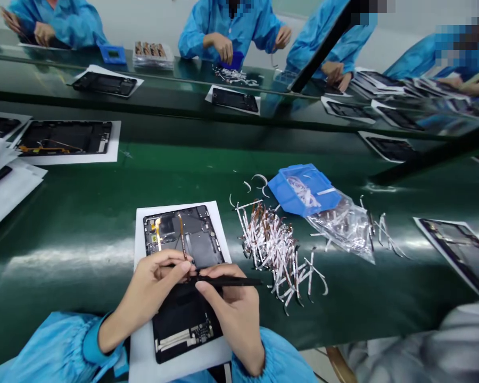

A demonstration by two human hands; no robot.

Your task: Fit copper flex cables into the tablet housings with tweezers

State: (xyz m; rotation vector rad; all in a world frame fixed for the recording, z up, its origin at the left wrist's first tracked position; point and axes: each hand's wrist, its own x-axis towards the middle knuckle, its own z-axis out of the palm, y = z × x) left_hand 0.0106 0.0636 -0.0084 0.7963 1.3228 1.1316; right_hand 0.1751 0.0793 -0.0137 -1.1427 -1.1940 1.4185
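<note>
Black tweezers (227, 282) rest in the curled fingers of the right hand (233, 316), with the tip by a thin copper strip (182, 236) on a black tablet (195, 229). The tablet lies on white paper (219, 229). The left hand (151, 290) is curled too, near that tip, but I cannot tell if it holds anything. A pile of white strips (271, 250) lies just right of the paper, beside a blue tray (303, 189).

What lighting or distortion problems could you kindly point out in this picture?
In the head view, a pale glare band crosses the green bench mat, the clear plastic bag shines, the wide lens bends the bench edges, and the left hand and right hand, with its black tweezers, look sharp.
</note>
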